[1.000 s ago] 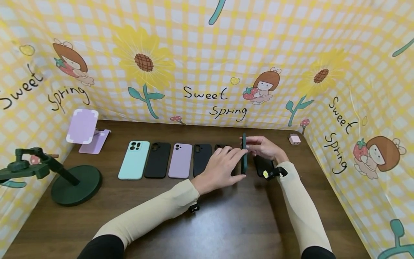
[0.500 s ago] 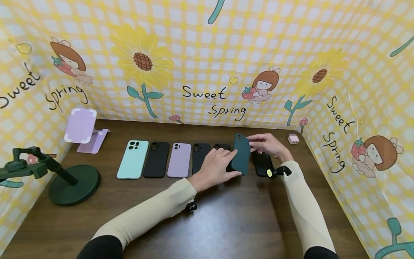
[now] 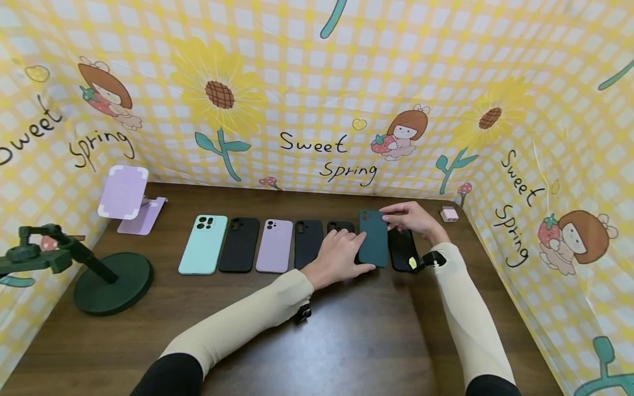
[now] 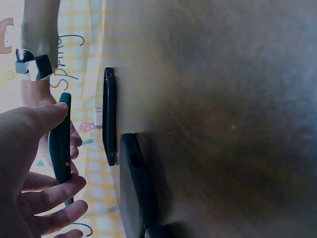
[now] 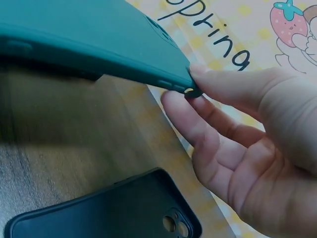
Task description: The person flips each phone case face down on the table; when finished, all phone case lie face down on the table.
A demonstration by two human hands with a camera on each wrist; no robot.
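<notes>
A dark teal phone case is held above the table, back face up, its camera cutouts at the far end. My left hand grips its left side; in the left wrist view the thumb and fingers span the case, which shows edge-on. My right hand pinches its far right corner between thumb and fingers, clearly seen in the right wrist view at the case's corner. Under my left hand, a dark case is mostly hidden. To the right lies a black case, inner side up in the right wrist view.
Left along the row lie a mint case, a black case, a lilac case and a dark blue case. A lilac stand and a green round-based holder stand left. A pink charger sits back right.
The teal case was edge-on to the head camera; it has turned so its back faces up and has come lower. Both hands keep their hold, the right one shifted slightly right.
</notes>
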